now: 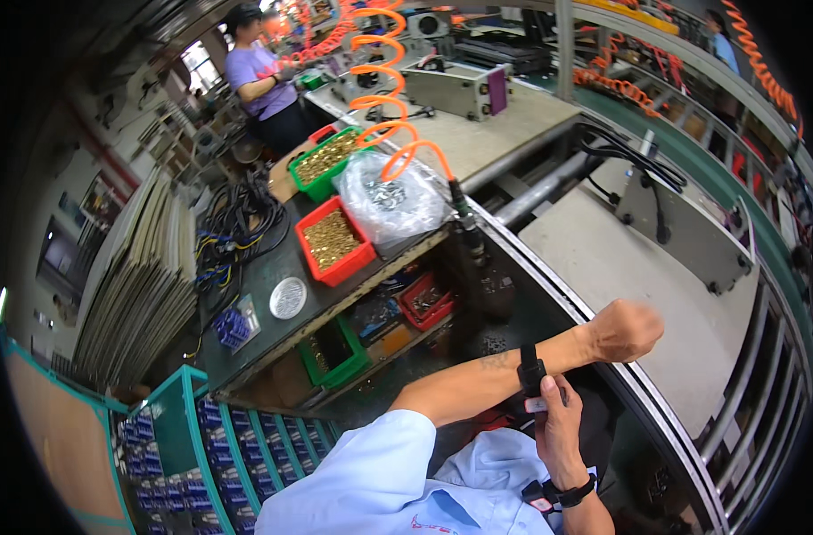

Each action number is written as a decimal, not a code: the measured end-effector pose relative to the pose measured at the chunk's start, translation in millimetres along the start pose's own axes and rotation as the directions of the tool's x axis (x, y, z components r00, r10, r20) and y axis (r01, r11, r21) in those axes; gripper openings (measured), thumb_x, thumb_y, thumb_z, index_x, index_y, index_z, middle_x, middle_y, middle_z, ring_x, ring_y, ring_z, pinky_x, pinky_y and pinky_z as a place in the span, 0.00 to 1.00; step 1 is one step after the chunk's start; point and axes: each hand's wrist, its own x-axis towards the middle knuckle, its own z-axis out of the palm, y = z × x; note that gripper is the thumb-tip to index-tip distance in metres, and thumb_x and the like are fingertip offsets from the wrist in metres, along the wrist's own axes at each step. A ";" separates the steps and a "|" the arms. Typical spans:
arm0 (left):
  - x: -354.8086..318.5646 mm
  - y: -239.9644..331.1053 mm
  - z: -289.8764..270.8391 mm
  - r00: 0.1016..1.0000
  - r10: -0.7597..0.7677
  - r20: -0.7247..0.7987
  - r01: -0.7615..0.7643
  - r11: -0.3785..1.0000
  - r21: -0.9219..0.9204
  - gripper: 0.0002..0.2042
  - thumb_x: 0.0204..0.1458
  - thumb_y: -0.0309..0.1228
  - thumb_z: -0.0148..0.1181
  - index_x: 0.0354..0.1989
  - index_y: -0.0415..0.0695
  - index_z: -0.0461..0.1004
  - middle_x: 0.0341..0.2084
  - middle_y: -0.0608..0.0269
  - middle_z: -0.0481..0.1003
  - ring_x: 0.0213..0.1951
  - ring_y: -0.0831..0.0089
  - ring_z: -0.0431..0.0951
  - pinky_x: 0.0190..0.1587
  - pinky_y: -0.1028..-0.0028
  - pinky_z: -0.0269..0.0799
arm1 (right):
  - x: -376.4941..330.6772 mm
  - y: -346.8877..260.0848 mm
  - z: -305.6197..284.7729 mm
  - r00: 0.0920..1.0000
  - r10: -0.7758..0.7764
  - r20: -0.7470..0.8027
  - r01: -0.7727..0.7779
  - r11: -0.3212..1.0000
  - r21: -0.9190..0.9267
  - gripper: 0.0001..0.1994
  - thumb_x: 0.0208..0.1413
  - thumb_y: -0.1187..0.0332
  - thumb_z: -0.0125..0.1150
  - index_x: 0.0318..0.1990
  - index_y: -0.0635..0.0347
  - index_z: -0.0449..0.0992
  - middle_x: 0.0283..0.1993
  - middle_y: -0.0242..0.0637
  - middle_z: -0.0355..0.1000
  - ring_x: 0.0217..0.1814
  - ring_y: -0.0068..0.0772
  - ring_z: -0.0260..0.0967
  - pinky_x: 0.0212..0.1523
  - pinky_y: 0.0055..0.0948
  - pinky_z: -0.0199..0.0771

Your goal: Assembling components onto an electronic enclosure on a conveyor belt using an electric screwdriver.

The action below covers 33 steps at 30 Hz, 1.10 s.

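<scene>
My left forearm reaches across from the lower middle, and my left hand (625, 331) is closed in a fist, its knuckles a little blurred. Nothing shows in that fist. Around the left forearm sits a black wrist strap (530, 367) with a small device on it. My right hand (560, 419) pinches this strap and its device between thumb and fingers. Another black wrist strap (574, 493) with a small module circles my right wrist.
A bench at left bears a red bin (337, 241) and a green bin (324, 167) of brass-coloured parts, a plastic bag (389, 201) and a round tin (288, 298). An orange coiled hose (390, 71) hangs overhead. Metal units (683, 218) stand on the conveyor line. Another person (262, 85) stands far left.
</scene>
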 end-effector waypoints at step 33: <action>-218.1 30.5 -112.9 0.000 -0.960 -0.281 0.854 0.147 -0.499 0.08 0.62 0.29 0.55 0.47 0.42 0.71 0.31 0.60 0.76 0.25 0.73 0.76 0.26 0.72 0.73 | -13.4 93.3 38.3 0.831 0.330 0.449 0.209 0.563 -0.800 0.30 0.46 0.56 0.77 0.48 0.74 0.76 0.42 0.52 0.80 0.45 0.41 0.80 0.47 0.35 0.77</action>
